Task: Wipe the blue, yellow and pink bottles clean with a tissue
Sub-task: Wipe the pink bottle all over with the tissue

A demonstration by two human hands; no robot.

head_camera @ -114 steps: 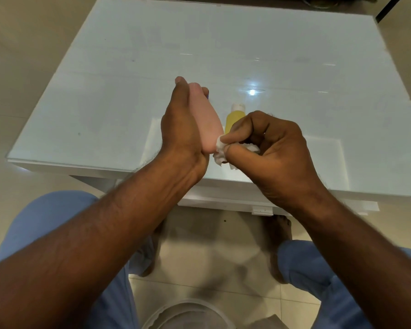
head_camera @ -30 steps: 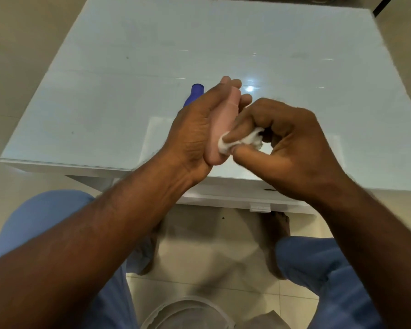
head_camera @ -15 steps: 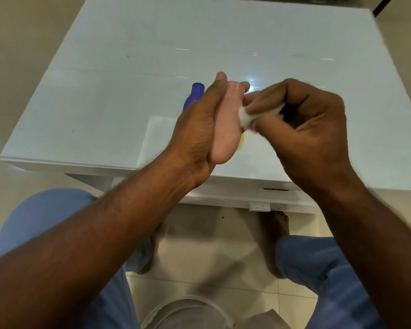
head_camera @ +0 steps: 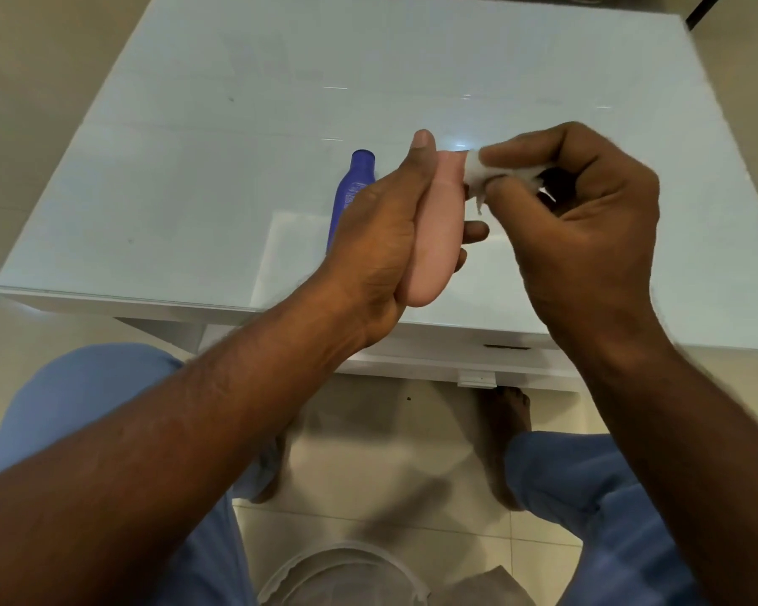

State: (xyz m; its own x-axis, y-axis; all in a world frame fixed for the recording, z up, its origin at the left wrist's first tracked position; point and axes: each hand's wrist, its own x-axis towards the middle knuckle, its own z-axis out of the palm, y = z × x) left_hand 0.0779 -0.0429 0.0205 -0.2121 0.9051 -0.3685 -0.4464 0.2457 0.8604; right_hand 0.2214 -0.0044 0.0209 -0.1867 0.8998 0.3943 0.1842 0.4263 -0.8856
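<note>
So the left hand (head_camera: 381, 238) is wrapping tight around the pink bottle (head_camera: 434, 238), held above the table (head_camera: 193, 168), while the right hand (head_camera: 587, 220) is pinching a wadded tissue (head_camera: 475, 172) against its neck, just past the grip. I'd be rotating the bottle to reach all sides. 1 blue bottle (head_camera: 351, 190) is lying behind the left hand.

1. The left hand (head_camera: 381, 238) holds the pink bottle (head_camera: 438, 229) above the near edge of the white table (head_camera: 193, 146).
2. The right hand (head_camera: 587, 220) pinches a small white tissue (head_camera: 478, 172) against the top of the pink bottle.
3. A blue bottle (head_camera: 351, 190) lies on the table, partly hidden behind the left hand.
</note>
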